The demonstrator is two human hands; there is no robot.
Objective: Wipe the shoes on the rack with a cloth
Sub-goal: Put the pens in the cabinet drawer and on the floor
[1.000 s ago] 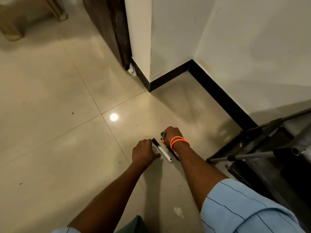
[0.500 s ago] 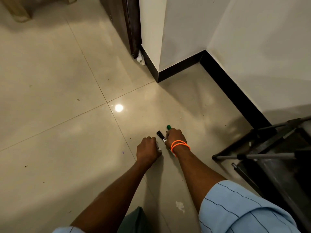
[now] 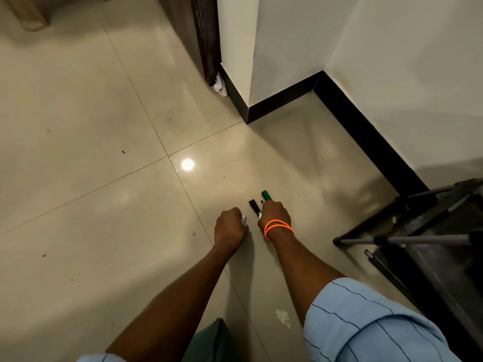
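On floor beside rack | right hand grips markers, long axes pointing away | left hand fisted around something pale | no cloth or shoes seen

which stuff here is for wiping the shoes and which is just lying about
For the job:
- rack, at the right edge; no shoes show on it
- no cloth can be told apart; something pale shows in the left hand

Lying about:
- green and black markers, gripped by the right hand
- white wad by the door
- white scrap on the floor
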